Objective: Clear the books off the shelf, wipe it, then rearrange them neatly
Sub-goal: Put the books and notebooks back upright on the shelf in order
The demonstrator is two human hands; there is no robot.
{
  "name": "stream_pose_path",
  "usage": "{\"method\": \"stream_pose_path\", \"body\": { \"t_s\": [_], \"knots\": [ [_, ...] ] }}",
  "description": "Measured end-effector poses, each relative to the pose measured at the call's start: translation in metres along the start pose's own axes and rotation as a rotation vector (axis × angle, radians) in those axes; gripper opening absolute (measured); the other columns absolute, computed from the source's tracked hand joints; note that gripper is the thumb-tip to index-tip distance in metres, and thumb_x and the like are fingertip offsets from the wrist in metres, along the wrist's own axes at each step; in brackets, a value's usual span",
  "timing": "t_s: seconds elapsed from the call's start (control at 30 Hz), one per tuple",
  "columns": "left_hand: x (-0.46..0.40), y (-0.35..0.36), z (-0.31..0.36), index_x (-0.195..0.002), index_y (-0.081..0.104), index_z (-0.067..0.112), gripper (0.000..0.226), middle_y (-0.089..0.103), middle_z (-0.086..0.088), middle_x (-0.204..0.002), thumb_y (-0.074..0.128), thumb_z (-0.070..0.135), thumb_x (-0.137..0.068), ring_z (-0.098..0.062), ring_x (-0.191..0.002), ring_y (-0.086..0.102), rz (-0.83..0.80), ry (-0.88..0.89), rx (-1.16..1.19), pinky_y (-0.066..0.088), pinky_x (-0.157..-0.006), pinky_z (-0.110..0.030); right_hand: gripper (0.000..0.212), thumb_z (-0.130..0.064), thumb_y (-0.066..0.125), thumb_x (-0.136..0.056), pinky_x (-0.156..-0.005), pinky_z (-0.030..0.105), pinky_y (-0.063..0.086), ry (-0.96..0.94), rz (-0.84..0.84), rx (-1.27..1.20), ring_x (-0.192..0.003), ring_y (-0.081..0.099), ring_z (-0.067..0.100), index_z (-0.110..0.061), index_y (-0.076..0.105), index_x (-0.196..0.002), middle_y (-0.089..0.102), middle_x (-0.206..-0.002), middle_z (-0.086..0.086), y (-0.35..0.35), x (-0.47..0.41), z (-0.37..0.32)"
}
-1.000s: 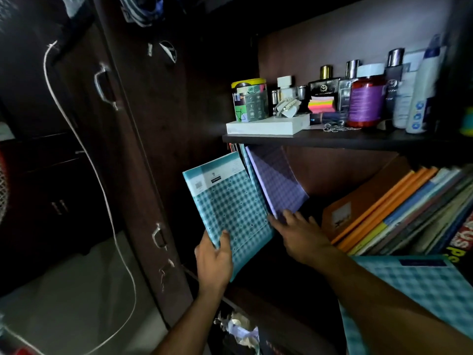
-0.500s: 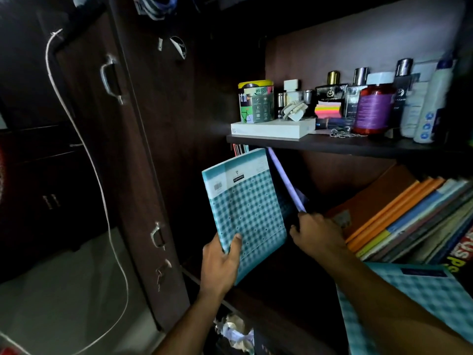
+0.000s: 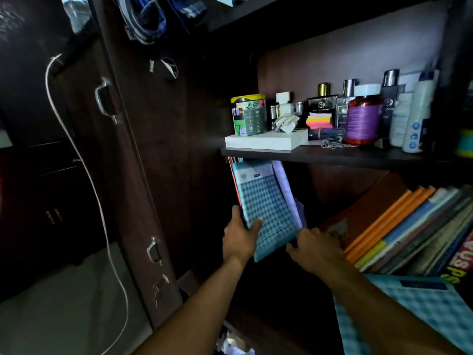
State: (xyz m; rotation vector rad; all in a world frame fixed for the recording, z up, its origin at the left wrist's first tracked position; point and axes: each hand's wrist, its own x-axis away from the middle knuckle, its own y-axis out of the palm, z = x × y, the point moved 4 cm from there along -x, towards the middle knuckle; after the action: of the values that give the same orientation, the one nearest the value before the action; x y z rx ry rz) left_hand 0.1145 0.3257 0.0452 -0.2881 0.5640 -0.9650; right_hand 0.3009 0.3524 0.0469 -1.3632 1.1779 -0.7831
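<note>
Now the left hand (image 3: 240,239) holds the thin teal checked notebook (image 3: 266,208) by its lower left edge, thumb curled over the cover. The notebook stands almost upright in the dark wooden lower shelf (image 3: 281,290), its long side running up and down, its top tucked under the upper shelf board (image 3: 332,157). The right hand (image 3: 314,248) touches its bottom right corner, fingers loosely bent; I cannot tell its grip. Orange and blue books (image 3: 399,226) lean to the right.
</note>
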Motion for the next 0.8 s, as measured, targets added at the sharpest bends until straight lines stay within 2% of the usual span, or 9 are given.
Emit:
{"method": "stream_pose_path", "body": {
  "t_s": [0.07,0.13,0.2,0.27,0.33,0.43,0.57,0.67,0.8],
  "knots": [
    [0.0,0.002,0.013,-0.106,0.041,0.034,0.042,0.067,0.007,-0.114,0.067,0.06,-0.085,-0.024,-0.099,0.068,0.057,-0.009,-0.054,0.056,-0.08,-0.042,0.035,-0.053,0.048,-0.098,-0.088,0.038,0.047,-0.015,0.001,-0.002,-0.099,0.065,0.03,-0.022,0.047,-0.083,0.063,-0.097,0.006,-0.001,0.0,0.003],
    [0.01,-0.002,0.024,-0.106,0.036,0.035,0.041,0.06,0.009,-0.113,0.066,0.056,-0.086,-0.022,-0.091,0.065,0.169,0.043,-0.112,0.051,-0.074,-0.039,0.036,-0.053,0.047,-0.099,-0.087,0.04,0.047,-0.045,-0.052,-0.008,-0.097,0.063,0.031,-0.021,0.048,-0.084,0.058,-0.092,0.006,-0.002,0.0,0.004],
    [0.02,-0.004,0.024,-0.108,0.036,0.038,0.04,0.059,0.01,-0.105,0.069,0.041,-0.087,-0.018,-0.084,0.062,0.219,0.095,-0.102,0.048,-0.072,-0.037,0.036,-0.053,0.047,-0.1,-0.094,0.043,0.044,-0.067,-0.121,-0.028,-0.106,0.06,0.033,-0.019,0.056,-0.1,0.059,-0.103,0.01,0.001,-0.002,0.003],
    [0.019,0.001,0.01,-0.106,0.037,0.039,0.04,0.063,0.009,-0.094,0.069,0.032,-0.084,-0.016,-0.079,0.064,0.19,0.051,-0.082,0.05,-0.073,-0.036,0.043,-0.055,0.049,-0.097,-0.095,0.043,0.042,-0.067,-0.145,-0.046,-0.114,0.059,0.035,-0.019,0.059,-0.117,0.061,-0.117,0.011,0.003,-0.004,0.003],
    [0.006,0.007,-0.006,-0.102,0.041,0.039,0.031,0.069,0.006,-0.084,0.065,0.042,-0.082,-0.02,-0.075,0.07,0.13,-0.029,-0.073,0.057,-0.077,-0.041,0.043,-0.058,0.051,-0.094,-0.084,0.04,0.046,-0.078,-0.159,-0.083,-0.106,0.062,0.034,-0.019,0.061,-0.112,0.062,-0.107,0.01,0.007,-0.009,0.007],
    [-0.003,0.017,-0.008,-0.107,0.05,0.035,0.027,0.072,0.004,-0.098,0.055,0.052,-0.086,-0.027,-0.081,0.073,0.064,0.001,-0.142,0.06,-0.076,-0.044,0.04,-0.059,0.05,-0.091,-0.076,0.039,0.051,-0.105,-0.187,-0.127,-0.093,0.063,0.031,-0.021,0.06,-0.1,0.06,-0.093,0.007,0.008,-0.009,0.006],
    [0.002,0.032,-0.002,-0.107,0.046,0.03,0.031,0.065,0.0,-0.105,0.05,0.054,-0.087,-0.029,-0.086,0.071,0.16,0.028,-0.052,0.058,-0.079,-0.046,0.04,-0.057,0.053,-0.089,-0.085,0.037,0.05,-0.092,-0.087,-0.117,-0.109,0.062,0.032,-0.022,0.062,-0.104,0.066,-0.111,0.007,0.006,-0.006,0.002],
    [-0.006,0.033,0.008,-0.105,0.039,0.03,0.035,0.061,0.002,-0.099,0.07,0.03,-0.089,-0.022,-0.085,0.065,0.205,-0.01,0.013,0.054,-0.08,-0.041,0.044,-0.054,0.056,-0.092,-0.093,0.037,0.049,-0.122,-0.127,-0.139,-0.121,0.058,0.03,-0.024,0.061,-0.123,0.063,-0.128,0.006,0.003,-0.002,0.0],
    [-0.004,0.038,0.004,-0.121,0.046,0.03,0.048,0.048,0.004,-0.107,0.067,0.005,-0.086,-0.014,-0.085,0.061,0.129,0.101,0.004,0.056,-0.082,-0.039,0.059,-0.054,0.062,-0.086,-0.1,0.041,0.049,-0.171,-0.179,-0.183,-0.127,0.056,0.029,-0.027,0.05,-0.137,0.06,-0.137,0.003,0.003,0.001,-0.002]
  ]
}}
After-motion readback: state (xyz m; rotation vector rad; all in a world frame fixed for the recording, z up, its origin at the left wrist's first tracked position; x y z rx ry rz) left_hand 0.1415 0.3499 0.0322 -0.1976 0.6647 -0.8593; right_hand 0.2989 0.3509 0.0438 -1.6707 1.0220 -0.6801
